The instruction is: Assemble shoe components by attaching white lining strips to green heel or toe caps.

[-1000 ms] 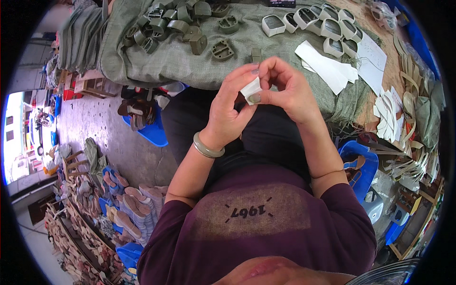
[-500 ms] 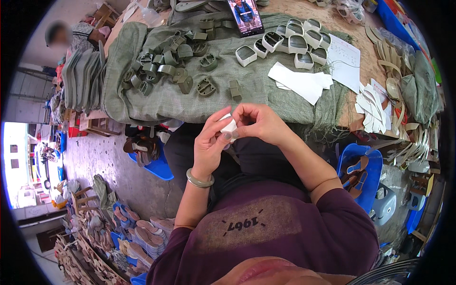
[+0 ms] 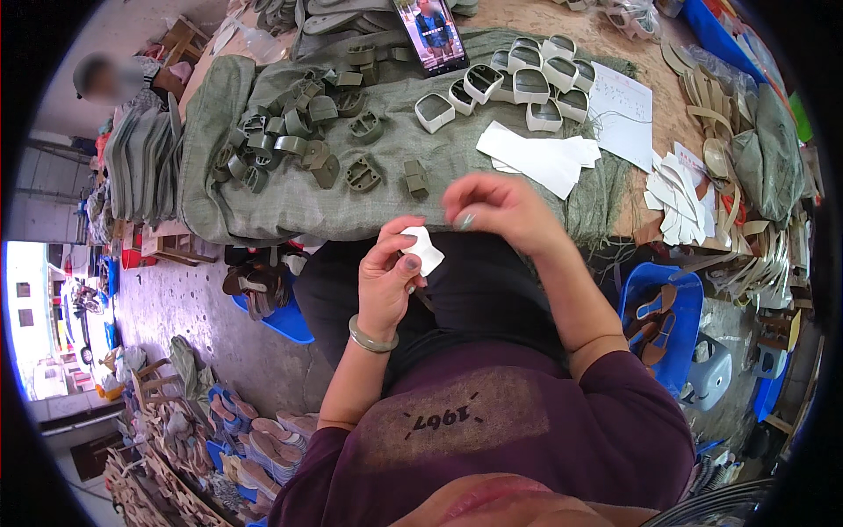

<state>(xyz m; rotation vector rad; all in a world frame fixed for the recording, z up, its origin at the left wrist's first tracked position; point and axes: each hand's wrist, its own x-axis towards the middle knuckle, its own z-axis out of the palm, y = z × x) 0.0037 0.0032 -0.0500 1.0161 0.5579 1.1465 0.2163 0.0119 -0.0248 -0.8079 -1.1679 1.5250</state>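
The left hand (image 3: 386,283) alone pinches a small white piece (image 3: 425,253) between thumb and fingers, the right hand (image 3: 502,212) having come away within the last half-second, fingers curled, any hold unclear. Two-handed handling appears paused, the piece left to one grip. Beyond that grip sits a lone olive heel block (image 3: 416,178); farther right lie flared white strips (image 3: 530,160) and white-rimmed heel blocks (image 3: 532,86).

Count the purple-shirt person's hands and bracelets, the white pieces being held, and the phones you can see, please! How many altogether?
Hands: 2 (left hand, right hand)
White piece: 1
Bracelet: 1
Phone: 1
Total: 5
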